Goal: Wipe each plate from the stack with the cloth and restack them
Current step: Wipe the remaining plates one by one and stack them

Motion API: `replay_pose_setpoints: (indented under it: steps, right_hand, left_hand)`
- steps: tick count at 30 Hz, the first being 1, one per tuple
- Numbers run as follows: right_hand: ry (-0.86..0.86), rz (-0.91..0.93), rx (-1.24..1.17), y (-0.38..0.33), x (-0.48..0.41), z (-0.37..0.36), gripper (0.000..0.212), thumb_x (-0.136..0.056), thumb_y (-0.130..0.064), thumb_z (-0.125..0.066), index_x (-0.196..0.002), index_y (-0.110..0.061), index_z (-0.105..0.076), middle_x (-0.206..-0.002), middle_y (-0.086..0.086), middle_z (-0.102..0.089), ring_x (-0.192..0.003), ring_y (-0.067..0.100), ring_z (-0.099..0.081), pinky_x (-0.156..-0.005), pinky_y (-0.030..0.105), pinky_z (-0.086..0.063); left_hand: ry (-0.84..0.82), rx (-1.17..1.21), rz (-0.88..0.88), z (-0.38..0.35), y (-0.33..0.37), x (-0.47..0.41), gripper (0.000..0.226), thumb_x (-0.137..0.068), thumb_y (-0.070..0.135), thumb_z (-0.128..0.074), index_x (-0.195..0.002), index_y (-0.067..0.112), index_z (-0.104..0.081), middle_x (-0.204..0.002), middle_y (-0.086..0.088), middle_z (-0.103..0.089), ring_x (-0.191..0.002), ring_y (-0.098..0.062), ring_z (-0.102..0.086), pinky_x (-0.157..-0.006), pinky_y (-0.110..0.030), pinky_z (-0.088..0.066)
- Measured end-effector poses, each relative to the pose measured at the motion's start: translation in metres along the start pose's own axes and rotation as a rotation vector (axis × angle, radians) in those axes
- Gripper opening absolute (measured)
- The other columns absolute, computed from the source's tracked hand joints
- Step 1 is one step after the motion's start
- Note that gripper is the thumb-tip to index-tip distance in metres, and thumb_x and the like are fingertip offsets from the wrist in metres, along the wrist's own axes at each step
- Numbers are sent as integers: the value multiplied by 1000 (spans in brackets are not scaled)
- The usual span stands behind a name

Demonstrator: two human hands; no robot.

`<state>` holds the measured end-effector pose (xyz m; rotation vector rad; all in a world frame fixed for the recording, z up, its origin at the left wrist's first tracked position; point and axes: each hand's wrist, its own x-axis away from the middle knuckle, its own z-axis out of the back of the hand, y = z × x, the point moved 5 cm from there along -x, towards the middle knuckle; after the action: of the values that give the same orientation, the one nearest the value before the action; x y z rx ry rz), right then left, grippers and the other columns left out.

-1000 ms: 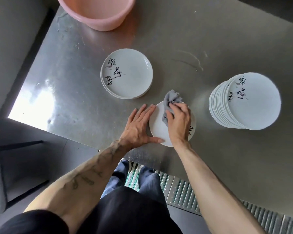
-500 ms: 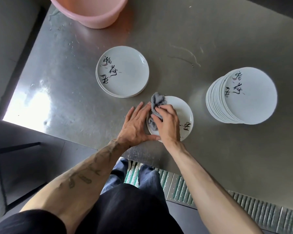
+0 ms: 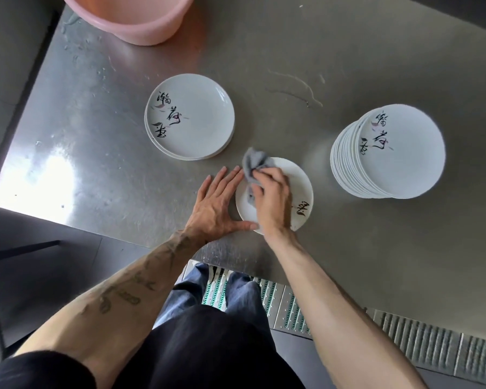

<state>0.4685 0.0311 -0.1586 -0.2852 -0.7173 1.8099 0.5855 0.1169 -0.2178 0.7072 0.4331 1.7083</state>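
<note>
The right hand clamps the cloth on a plate; the straight-fingered left hand, seemingly touching its rim, should brace firmly.

White plates with black calligraphy, grey cloth, pink basin

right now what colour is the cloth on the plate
Grey; the cloth shows best in the head view, bunched in the right hand.

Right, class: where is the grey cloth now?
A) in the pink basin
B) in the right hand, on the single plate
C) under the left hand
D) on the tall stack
B: the right hand grips the grey cloth and presses it on the single plate.
</note>
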Motion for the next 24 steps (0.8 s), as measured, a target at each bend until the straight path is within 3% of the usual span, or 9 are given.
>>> replay_pose_setpoints:
  steps: [3, 7, 10, 14, 19, 24]
  right_hand:
    - [-104, 70, -31, -9, 24, -8, 35, -88, 0, -72, -122, -6, -72, -122, 3, -64, -109, 22, -57, -98, 8, -33]
    - [-182, 159, -13, 11, 25, 7, 34, -84, 3, -74, -117, -7, -75, -119, 3, -65, -107, 21, -58, -97, 8, -37]
    - [-116, 87, -4, 20, 10, 10, 36, -84, 2, -76, -118, -9, -75, -120, 2, -65, -107, 23, -59, -97, 18, -43]
    - [-265, 179, -95, 9, 29, 3, 33, -88, 0, -73, -120, -9, -74, -122, -1, -63, -109, 21, -60, -91, 34, -58]
    - [-149, 88, -2, 22, 23, 11, 36, -85, 0, -76, -119, -11, -75, -122, 1, -65, -108, 22, -57, -99, 24, -46]
    - [-280, 222, 38, 24, 38, 14, 32, -87, -1, -73, -117, -10, -76, -123, 3, -64, -109, 25, -57, -103, 30, -46]
  left_hand:
    - [27, -11, -19, 1, 1, 2, 124, -68, 94, -53, -164, 28, -12, -171, 11, -14, -159, -10, 2, -128, -44, 0]
    - [22, -43, -4, 0, 2, 2, 127, -66, 97, -56, -164, 32, -9, -172, 13, -11, -158, -9, 4, -128, -40, 4]
    - [21, -50, 9, 0, 2, 1, 128, -64, 100, -54, -163, 37, -5, -171, 14, -10, -158, -8, 4, -128, -40, 3]
    - [29, -94, -11, -2, 2, 1, 129, -64, 100, -53, -164, 32, -9, -172, 11, -12, -159, -11, 2, -128, -44, -2]
    - [34, -79, -2, -2, 2, 2, 128, -62, 101, -53, -164, 38, -7, -172, 12, -11, -158, -11, 3, -128, -45, -2]
    - [36, -83, -27, -2, 2, 1, 127, -62, 101, -52, -164, 38, -9, -172, 10, -11, -159, -14, 0, -128, -50, -6]
